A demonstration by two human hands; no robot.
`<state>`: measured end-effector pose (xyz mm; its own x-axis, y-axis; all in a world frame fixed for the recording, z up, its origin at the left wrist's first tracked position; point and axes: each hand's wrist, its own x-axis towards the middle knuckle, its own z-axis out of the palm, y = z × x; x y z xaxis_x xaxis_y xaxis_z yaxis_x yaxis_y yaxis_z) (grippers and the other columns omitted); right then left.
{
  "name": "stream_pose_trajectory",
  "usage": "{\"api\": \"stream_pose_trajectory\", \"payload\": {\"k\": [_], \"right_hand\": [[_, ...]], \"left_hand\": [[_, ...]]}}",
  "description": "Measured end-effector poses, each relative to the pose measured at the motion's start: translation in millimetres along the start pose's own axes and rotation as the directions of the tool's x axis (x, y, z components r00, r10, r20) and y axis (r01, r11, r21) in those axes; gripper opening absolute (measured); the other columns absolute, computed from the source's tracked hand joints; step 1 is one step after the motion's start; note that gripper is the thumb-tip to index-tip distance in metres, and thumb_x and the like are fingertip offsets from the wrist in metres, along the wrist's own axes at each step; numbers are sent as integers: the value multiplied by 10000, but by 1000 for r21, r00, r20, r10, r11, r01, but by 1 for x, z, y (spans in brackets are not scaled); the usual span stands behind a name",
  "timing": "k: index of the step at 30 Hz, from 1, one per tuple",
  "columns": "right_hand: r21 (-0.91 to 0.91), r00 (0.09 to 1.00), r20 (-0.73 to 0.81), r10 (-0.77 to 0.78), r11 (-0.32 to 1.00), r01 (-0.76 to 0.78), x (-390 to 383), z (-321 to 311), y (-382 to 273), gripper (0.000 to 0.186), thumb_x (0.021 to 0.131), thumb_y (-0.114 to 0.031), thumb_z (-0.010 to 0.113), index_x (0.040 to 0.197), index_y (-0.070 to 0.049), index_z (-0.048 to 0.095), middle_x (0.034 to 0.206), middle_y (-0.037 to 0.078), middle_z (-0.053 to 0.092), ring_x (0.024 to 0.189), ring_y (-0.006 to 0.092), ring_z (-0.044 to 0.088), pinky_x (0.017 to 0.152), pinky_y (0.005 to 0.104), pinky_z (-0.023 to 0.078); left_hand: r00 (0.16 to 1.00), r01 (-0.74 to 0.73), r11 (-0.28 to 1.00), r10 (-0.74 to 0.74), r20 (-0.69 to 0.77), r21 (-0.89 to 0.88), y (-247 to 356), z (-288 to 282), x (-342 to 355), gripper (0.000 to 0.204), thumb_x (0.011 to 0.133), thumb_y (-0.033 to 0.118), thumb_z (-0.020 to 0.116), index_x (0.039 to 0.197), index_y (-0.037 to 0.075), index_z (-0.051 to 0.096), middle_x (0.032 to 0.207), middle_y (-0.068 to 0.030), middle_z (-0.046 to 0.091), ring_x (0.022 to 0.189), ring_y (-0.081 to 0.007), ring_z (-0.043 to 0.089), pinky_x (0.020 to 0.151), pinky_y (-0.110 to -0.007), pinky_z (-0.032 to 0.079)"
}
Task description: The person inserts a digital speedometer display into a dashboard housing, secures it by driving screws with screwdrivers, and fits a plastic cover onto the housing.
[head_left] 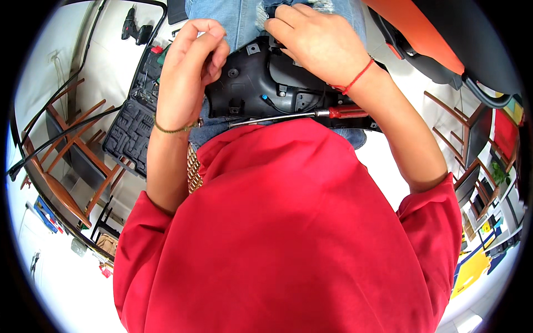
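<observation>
A black moulded plastic panel (252, 72), its ribbed and screw-bossed side up, rests across my lap on the jeans. My left hand (191, 69) is raised over the panel's left end, fingers curled in and thumb pressed to them; whatever they hold is hidden. Over the panel's upper middle, my right hand (319, 39) has its fingers bent down together, with their tips out of sight. A long screwdriver with a clear red handle (347, 112) lies along the panel's near edge. Beside it, a thin cable with a blue-tipped connector (265, 98) sits loose on the panel.
An open tool case (130, 130) with moulded slots stands to my left. Farther left, a cordless drill (135, 28) lies on the floor near a wooden chair (83, 150). Close on the right is a large orange and black object (422, 33); more chairs (472, 133) stand beyond.
</observation>
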<state>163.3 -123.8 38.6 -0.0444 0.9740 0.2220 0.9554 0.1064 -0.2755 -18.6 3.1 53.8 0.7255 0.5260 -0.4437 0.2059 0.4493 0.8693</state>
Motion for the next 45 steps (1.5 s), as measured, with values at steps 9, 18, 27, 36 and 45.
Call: {"api": "stream_pose_trajectory", "payload": {"k": [9, 18, 27, 36, 45], "right_hand": [[-21, 996, 41, -75, 997, 76, 10, -25, -11, 82, 822, -167, 554, 796, -92, 572, 681, 45, 608, 709, 207, 653, 646, 313, 518], [-68, 997, 25, -71, 995, 72, 1, 8, 2, 85, 811, -158, 551, 765, -92, 579, 708, 56, 637, 685, 209, 657, 654, 336, 520], [131, 972, 218, 86, 985, -116, -6, -13, 6, 319, 813, -194, 669, 1096, -72, 584, 956, 133, 672, 931, 313, 654, 845, 393, 513], [117, 952, 188, 243, 956, -268, -64, -22, 33, 395, 805, -84, 671, 1193, -132, 613, 1040, 118, 688, 968, 320, 657, 807, 415, 535], [-31, 966, 125, 227, 974, -225, -56, -13, 26, 415, 803, -3, 593, 1191, -152, 612, 993, 92, 690, 857, 304, 676, 682, 407, 544]], "left_hand": [[996, 47, 981, -62, 72, 186, 4, -4, 30, 188, 1003, 242, 524, 976, 61, 565, 679, 54, 433, 573, -19, 331, 500, -190, 246], [994, 65, 970, -84, 72, 235, -8, -7, 37, 193, 1005, 251, 526, 981, 68, 580, 699, 55, 469, 588, -10, 365, 503, -175, 258], [990, 87, 978, -106, 91, 189, -16, -7, 44, 197, 998, 253, 537, 1001, 61, 581, 742, 46, 510, 601, -4, 385, 499, -171, 268], [985, 88, 968, -121, 126, 236, -20, -7, 49, 190, 993, 258, 539, 998, 74, 584, 755, 57, 519, 605, 7, 380, 498, -171, 248], [987, 75, 962, -110, 121, 261, -19, -3, 51, 182, 993, 249, 538, 1004, 75, 590, 765, 54, 531, 605, 8, 385, 502, -168, 257]]}}
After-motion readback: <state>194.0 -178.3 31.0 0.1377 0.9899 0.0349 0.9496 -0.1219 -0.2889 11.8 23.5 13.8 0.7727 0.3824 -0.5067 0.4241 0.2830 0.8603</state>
